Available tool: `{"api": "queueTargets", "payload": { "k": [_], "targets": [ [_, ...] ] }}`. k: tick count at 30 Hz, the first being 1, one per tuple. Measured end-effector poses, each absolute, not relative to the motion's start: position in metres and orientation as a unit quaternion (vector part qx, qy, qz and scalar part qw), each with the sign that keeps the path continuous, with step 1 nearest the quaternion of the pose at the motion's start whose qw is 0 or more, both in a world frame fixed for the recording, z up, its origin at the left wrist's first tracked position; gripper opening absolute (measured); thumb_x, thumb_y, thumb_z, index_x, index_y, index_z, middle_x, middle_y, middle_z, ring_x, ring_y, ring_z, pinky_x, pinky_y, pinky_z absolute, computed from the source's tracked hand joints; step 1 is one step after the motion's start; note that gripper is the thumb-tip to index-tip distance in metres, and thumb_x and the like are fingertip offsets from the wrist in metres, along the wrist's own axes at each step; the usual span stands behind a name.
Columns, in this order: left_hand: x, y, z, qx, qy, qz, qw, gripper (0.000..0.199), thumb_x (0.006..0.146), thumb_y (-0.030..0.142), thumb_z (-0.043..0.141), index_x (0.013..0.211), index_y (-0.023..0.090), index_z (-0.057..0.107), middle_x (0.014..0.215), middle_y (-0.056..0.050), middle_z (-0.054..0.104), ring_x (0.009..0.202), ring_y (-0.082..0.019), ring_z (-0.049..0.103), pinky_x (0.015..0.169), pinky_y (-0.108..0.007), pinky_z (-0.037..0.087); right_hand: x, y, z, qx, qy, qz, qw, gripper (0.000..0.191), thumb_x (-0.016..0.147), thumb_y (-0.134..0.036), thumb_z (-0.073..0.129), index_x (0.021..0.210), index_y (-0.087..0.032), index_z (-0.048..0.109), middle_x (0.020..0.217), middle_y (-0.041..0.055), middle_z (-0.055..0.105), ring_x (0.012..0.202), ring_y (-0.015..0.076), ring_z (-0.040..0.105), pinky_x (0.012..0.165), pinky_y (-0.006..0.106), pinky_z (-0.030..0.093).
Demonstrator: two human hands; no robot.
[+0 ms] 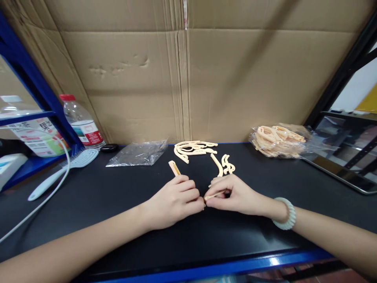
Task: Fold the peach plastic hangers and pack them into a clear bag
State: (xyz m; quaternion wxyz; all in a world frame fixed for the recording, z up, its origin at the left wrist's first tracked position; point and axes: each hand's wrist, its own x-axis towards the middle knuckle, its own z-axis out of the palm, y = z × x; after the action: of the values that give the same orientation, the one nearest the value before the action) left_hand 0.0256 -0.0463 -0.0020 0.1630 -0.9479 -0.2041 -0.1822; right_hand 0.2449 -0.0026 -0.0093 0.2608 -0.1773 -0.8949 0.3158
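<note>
The left hand (176, 201) closes around a beige strip (174, 168), while the right hand (232, 194) pinches a thin beige piece (215, 195) beside it.

Likely a workbench, maybe a small workshop; exact type can't be confirmed. Black worktop (126, 243) with blue metal edge (188, 273), blue metal frame (26, 74) at left, cardboard sheets (132, 78) as backing. Plastic bags (138, 153) and pale curved pieces (193, 149) laid out. Drink bottle (82, 124) and hairbrush (63, 171) on the side.
</note>
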Motion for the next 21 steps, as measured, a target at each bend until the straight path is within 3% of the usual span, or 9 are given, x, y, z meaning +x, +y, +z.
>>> {"api": "queueTargets", "payload": {
  "k": [2,4,8,12,16,21],
  "targets": [
    [0.025,-0.044,-0.001,-0.945,-0.202,-0.176,0.186,0.028,0.100,0.017,0.038,0.082,0.017,0.059,0.073,-0.001,0.063,0.070,-0.016,0.051,0.078,-0.032,0.040,0.246,0.002,-0.009,-0.187,-0.887,0.311,0.285,0.021,0.088,-0.035,0.063,0.089,-0.017,0.074,0.066,-0.0017,0.058,0.059,0.0101,0.048,0.059,0.025,0.039],
    [0.023,-0.041,-0.002,-0.943,-0.223,-0.175,0.172,0.028,0.100,0.022,0.038,0.081,0.016,0.058,0.072,-0.001,0.064,0.070,-0.015,0.052,0.081,-0.032,0.042,0.247,0.007,-0.008,-0.179,-0.895,0.260,0.314,0.017,0.087,-0.033,0.064,0.090,-0.018,0.073,0.072,0.0002,0.065,0.068,0.0126,0.055,0.073,0.029,0.043],
    [0.020,-0.034,-0.003,-0.940,-0.251,-0.178,0.148,0.023,0.100,0.023,0.038,0.092,0.015,0.058,0.081,-0.003,0.067,0.082,-0.018,0.057,0.091,-0.036,0.042,0.251,0.021,-0.009,-0.175,-0.915,0.126,0.342,0.013,0.090,-0.028,0.060,0.096,-0.020,0.068,0.088,0.0040,0.069,0.090,0.0181,0.058,0.094,0.039,0.039],
    [0.020,-0.030,-0.002,-0.946,-0.260,-0.160,0.112,0.018,0.098,0.017,0.041,0.100,0.018,0.058,0.091,-0.005,0.068,0.097,-0.021,0.057,0.095,-0.039,0.042,0.252,0.032,-0.012,-0.192,-0.928,0.047,0.317,0.014,0.093,-0.025,0.055,0.101,-0.020,0.066,0.094,0.0055,0.067,0.098,0.0203,0.055,0.097,0.042,0.037],
    [0.021,-0.023,-0.006,-0.940,-0.285,-0.182,0.048,0.019,0.098,0.019,0.041,0.103,0.018,0.060,0.106,-0.008,0.065,0.102,-0.020,0.057,0.092,-0.034,0.046,0.247,0.039,-0.015,-0.212,-0.939,0.016,0.271,0.013,0.093,-0.022,0.055,0.099,-0.019,0.066,0.097,0.0054,0.066,0.102,0.0207,0.053,0.098,0.042,0.036],
    [0.018,-0.012,-0.017,-0.912,-0.342,-0.226,0.028,0.018,0.096,0.019,0.046,0.100,0.019,0.064,0.114,-0.009,0.060,0.110,-0.021,0.054,0.093,-0.034,0.048,0.243,0.044,-0.022,-0.239,-0.939,-0.006,0.249,0.014,0.092,-0.020,0.055,0.099,-0.018,0.068,0.100,0.0068,0.064,0.098,0.0208,0.053,0.090,0.039,0.042]
  ]
}}
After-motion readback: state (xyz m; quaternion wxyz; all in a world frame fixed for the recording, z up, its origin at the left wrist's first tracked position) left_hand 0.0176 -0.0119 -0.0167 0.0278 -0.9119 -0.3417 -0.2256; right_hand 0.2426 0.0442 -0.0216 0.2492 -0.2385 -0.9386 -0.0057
